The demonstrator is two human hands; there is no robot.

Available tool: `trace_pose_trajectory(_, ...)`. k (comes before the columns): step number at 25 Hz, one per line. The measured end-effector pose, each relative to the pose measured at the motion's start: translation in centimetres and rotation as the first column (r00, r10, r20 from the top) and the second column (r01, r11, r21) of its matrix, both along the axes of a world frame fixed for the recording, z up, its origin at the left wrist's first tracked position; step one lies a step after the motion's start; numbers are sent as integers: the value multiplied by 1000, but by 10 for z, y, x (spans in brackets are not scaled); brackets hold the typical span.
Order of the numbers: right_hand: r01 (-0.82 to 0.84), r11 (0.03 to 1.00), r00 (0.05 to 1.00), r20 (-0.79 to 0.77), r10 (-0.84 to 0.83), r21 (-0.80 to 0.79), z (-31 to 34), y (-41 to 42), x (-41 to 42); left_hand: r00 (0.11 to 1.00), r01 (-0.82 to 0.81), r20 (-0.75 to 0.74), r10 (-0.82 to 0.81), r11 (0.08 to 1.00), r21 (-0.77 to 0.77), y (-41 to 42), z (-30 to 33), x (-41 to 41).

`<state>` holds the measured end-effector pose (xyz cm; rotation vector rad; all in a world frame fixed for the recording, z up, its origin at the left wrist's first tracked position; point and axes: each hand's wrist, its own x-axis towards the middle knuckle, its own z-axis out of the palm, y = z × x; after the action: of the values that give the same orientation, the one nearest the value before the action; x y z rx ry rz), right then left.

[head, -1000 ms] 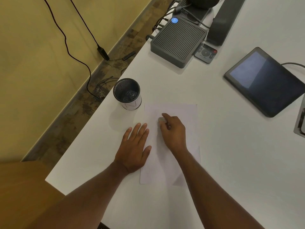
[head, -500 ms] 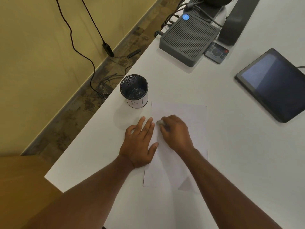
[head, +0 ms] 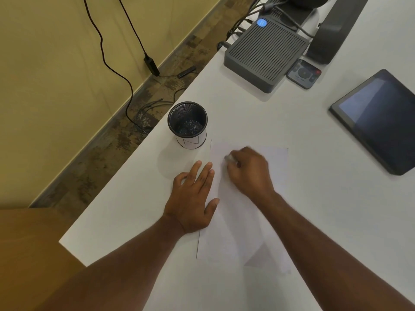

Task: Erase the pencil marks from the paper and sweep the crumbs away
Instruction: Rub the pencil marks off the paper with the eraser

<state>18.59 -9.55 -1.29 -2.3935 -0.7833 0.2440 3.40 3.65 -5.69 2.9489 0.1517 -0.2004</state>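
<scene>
A white sheet of paper [head: 238,223] lies on the white table [head: 303,198] in front of me. My left hand [head: 193,198] rests flat on the paper's left edge with fingers spread, pinning it down. My right hand [head: 249,171] is closed around a small pale eraser [head: 229,157], pressed to the upper part of the sheet; hand and eraser are blurred by motion. No pencil marks or crumbs are clear enough to make out.
A black mesh pen cup [head: 187,124] stands just beyond the paper's top-left corner. Farther back sit a grey ribbed box [head: 265,52], a small remote [head: 303,74] and a dark stand. A tablet [head: 379,117] lies at right. The table edge runs close on the left.
My right hand with the eraser has rubbed left toward the left hand, then back right over the upper paper. The left hand stays planted. The camera view has shifted slightly.
</scene>
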Motion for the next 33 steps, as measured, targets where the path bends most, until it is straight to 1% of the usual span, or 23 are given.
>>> trace_pose_trajectory(1, -128, 992, 992, -4, 128, -15, 0, -2, -15, 1000, -2, 7, 2, 1000, -5, 0, 0, 0)
trace_pose_trajectory(2, -210, 977, 978, -16, 209, -24, -1, -4, -21, 1000, -1, 7, 1, 1000, -4, 0, -1, 0)
trace_pose_trajectory(3, -218, 975, 976, -28, 217, -35, 0, -3, -14, 1000, 3, 5, -3, 1000, 5, -1, -1, 0)
trace_pose_trajectory(6, 61, 998, 998, 2, -61, -10, 2, -1, 20, 1000, 8, -9, -8, 1000, 30, 0, -1, 0)
trace_pose_trajectory(7, 82, 997, 997, 0, -82, -8, 2, -1, 15, 1000, 6, -10, -6, 1000, 27, 0, -1, 0)
trace_pose_trajectory(10, -161, 986, 987, 5, 162, -53, -3, -4, -30, 1000, 2, -4, -2, 1000, 19, -1, -1, 0)
trace_pose_trajectory(11, -148, 987, 989, -13, 148, -57, -2, -4, -21, 1000, 4, -5, -4, 1000, 26, 0, -1, 1)
trace_pose_trajectory(13, 70, 997, 997, 29, -69, -21, 0, -1, 11, 1000, 8, -18, -7, 999, 37, 0, 0, 0)
trace_pose_trajectory(14, 130, 991, 991, 31, -130, -7, 1, -1, 14, 1000, 9, -24, -8, 999, 34, 0, 0, 0)
trace_pose_trajectory(15, 126, 992, 992, 24, -125, -12, 2, -1, 7, 1000, 6, -19, -6, 1000, 28, 0, 0, 1)
trace_pose_trajectory(17, -75, 997, 997, 16, 76, -31, 0, -1, -27, 1000, -1, -7, 1, 1000, 19, 0, 0, 0)
trace_pose_trajectory(18, -125, 991, 992, 5, 125, -40, -1, -3, -29, 1000, 2, -6, -2, 1000, 23, -1, 0, 0)
trace_pose_trajectory(19, -103, 993, 995, -19, 102, -53, 1, -2, -17, 1000, 7, -5, -6, 999, 32, -1, 0, 0)
trace_pose_trajectory(21, 102, 994, 995, 15, -102, -24, 4, 0, 15, 1000, 11, -15, -11, 999, 41, -1, 1, 0)
trace_pose_trajectory(22, 155, 988, 988, 19, -155, -11, 6, 1, 18, 1000, 9, -17, -9, 999, 36, -1, 1, 0)
trace_pose_trajectory(23, 145, 989, 989, 10, -145, -24, 8, 2, 9, 1000, 6, -11, -6, 1000, 28, 0, 2, 0)
trace_pose_trajectory(25, -48, 997, 999, 13, 49, -63, 2, 3, -32, 1000, 6, 3, -6, 1000, 18, 0, 1, 0)
trace_pose_trajectory(26, -98, 993, 995, 15, 99, -67, -1, -1, -36, 1000, 10, 4, -10, 1000, 25, -1, 1, 0)
trace_pose_trajectory(27, -58, 995, 998, -4, 58, -77, 1, -4, -24, 1000, 12, 6, -12, 999, 36, -1, 1, 0)
trace_pose_trajectory(29, 203, 978, 979, 30, -202, -52, 3, -13, 13, 1000, 9, 2, -9, 999, 46, -1, 0, -1)
trace_pose_trajectory(30, 282, 959, 959, 41, -281, -27, 4, -17, 20, 1000, 9, 0, -9, 999, 44, -1, -1, 0)
trace_pose_trajectory(31, 298, 954, 954, 38, -297, -28, 4, -20, 15, 1000, 5, 4, -5, 999, 41, -1, -1, 0)
trace_pose_trajectory(33, 175, 984, 984, 10, -175, -35, -2, -17, -23, 1000, 2, 8, -2, 999, 48, 0, -2, 1)
